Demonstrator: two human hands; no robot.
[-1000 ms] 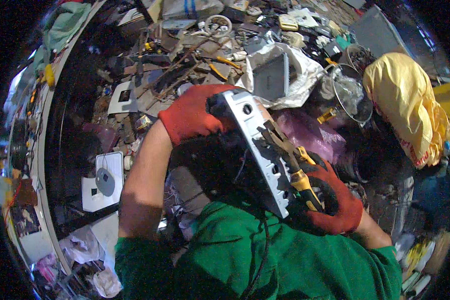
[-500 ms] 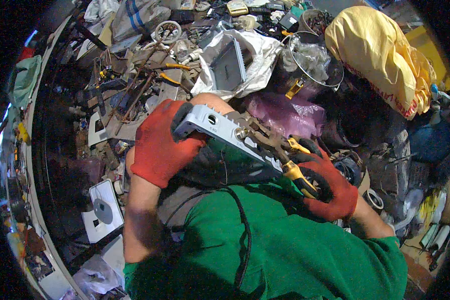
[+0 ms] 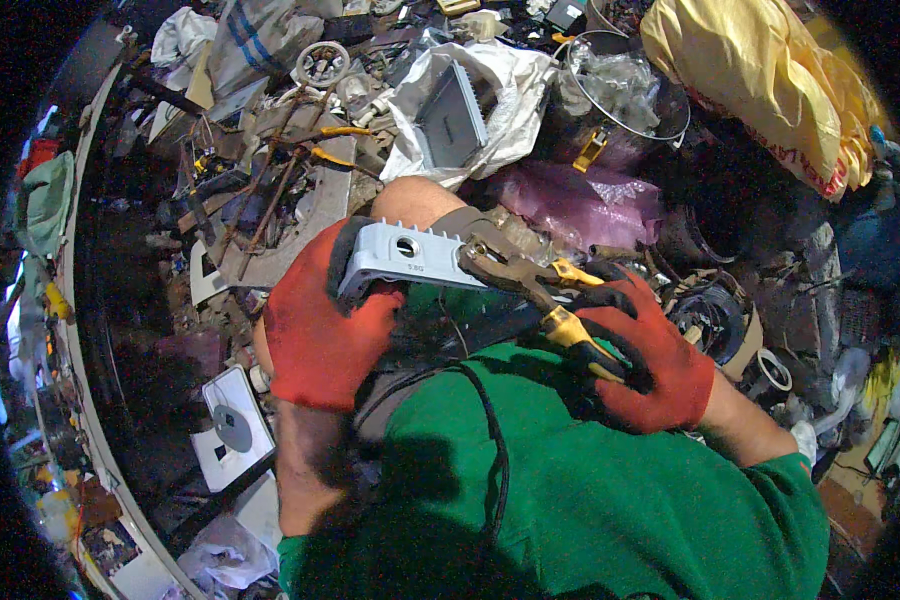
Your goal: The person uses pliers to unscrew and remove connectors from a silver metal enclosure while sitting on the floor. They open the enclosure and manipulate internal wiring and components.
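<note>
My left hand (image 3: pixel 322 325), in a red and black work glove, grips one end of a light grey finned metal housing (image 3: pixel 395 258). A round hole shows in the side of the housing. In my gloved right hand (image 3: pixel 645 355) is a pair of pliers (image 3: pixel 530 290) with yellow and black handles, the fingers wrapped round them. The jaws of the pliers lie against the side of the housing, to the right of the hole. They cover the fitting there, so I cannot tell how firmly they grip it.
Beyond my knees a white sack (image 3: pixel 520 85) holds a flat grey panel (image 3: pixel 452 118). Right of it stand a bucket (image 3: pixel 620 90) of clear plastic and a large yellow sack (image 3: pixel 760 85). Long-handled cutters (image 3: pixel 335 157) lie among scrap at the left. A black cable (image 3: pixel 495 430) crosses my green shirt.
The housing has turned so its side lies more level. The plier jaws have shifted left along with my right hand, and cover the metal fitting that showed before.
</note>
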